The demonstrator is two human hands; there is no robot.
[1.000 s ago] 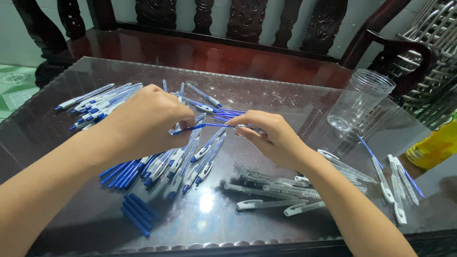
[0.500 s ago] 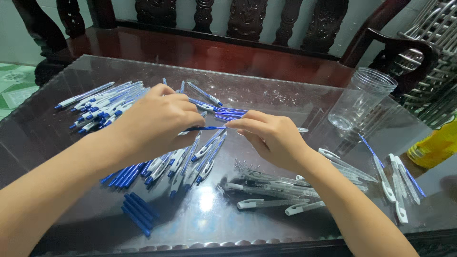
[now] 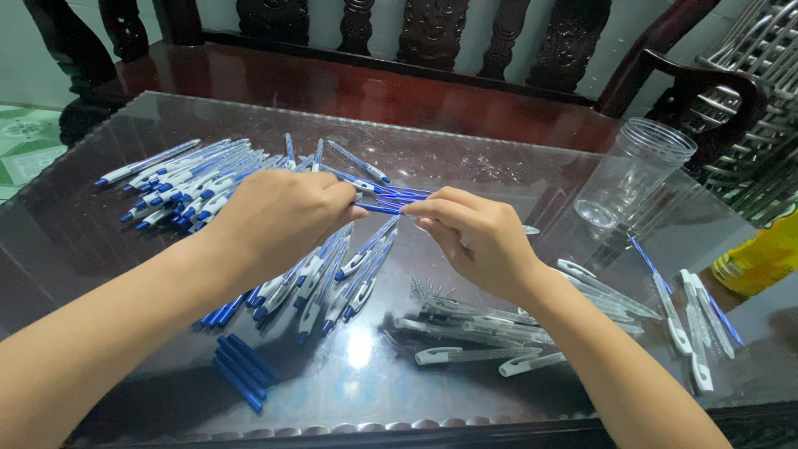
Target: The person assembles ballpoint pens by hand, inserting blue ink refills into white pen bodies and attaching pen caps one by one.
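both hands are up over the middle of the glass-topped table (image 3: 515, 166), meeting over the spread of pen parts. the left hand (image 3: 278, 218) has its fingers curled in tight, fingertips pinching one end of a thin blue pen piece (image 3: 380, 209). the right hand (image 3: 478, 241) comes in from the other side, thumb and forefinger closed at the far end of that same piece, the other fingers loosely bent beneath. the piece runs nearly level, its long axis left to right across the view, the left end a touch higher, held just above the table between the two hands. whether the right fingertips truly grip it or only touch it is hard to tell, as they cover that end.

under the left hand lies a row of blue-and-white pens (image 3: 328, 278), slanting toward the top right. nearer the person, a few dark blue barrels (image 3: 241, 370) lie side by side. farther back on the left sits a heap of more blue-and-white pens (image 3: 179, 183). below the right wrist lie clear pen barrels (image 3: 478, 333) with white clips, running mostly left to right. a small cluster of tiny springs (image 3: 424, 287) sits just beside them. an upright clear plastic jar (image 3: 636, 170) stands well apart on the right, and more white-clipped pieces (image 3: 694, 328) lie by the right edge.
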